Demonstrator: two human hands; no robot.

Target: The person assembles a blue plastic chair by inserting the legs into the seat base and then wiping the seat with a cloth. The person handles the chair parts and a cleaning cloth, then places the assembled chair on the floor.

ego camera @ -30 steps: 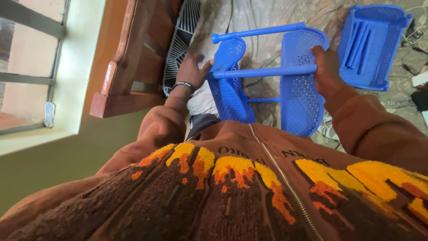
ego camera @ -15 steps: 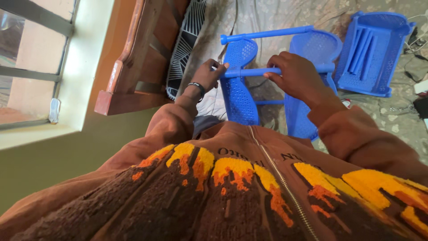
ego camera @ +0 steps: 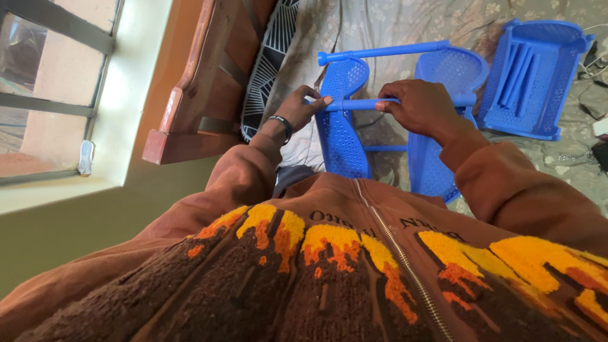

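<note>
A blue plastic rack (ego camera: pixel 345 136) lies in front of me, made of perforated shelf panels joined by round blue poles. My left hand (ego camera: pixel 301 109) grips the near pole's left end beside the left panel. My right hand (ego camera: pixel 421 107) is closed over the same pole (ego camera: pixel 358 104) further right, next to the right panel (ego camera: pixel 437 161). A second pole (ego camera: pixel 380 52) runs across the top of the two panels. My brown and orange jacket fills the lower part of the view.
A separate blue perforated tray (ego camera: pixel 538 76) with loose poles in it lies at the right. A wooden bed frame (ego camera: pixel 196 101) and a patterned mattress edge (ego camera: pixel 269 57) stand at the left, by a barred window (ego camera: pixel 50 88). Cables (ego camera: pixel 592 69) lie at the far right.
My right hand moved left from the right panel onto the near pole and closed on it. My left hand stayed at the pole's left end.
</note>
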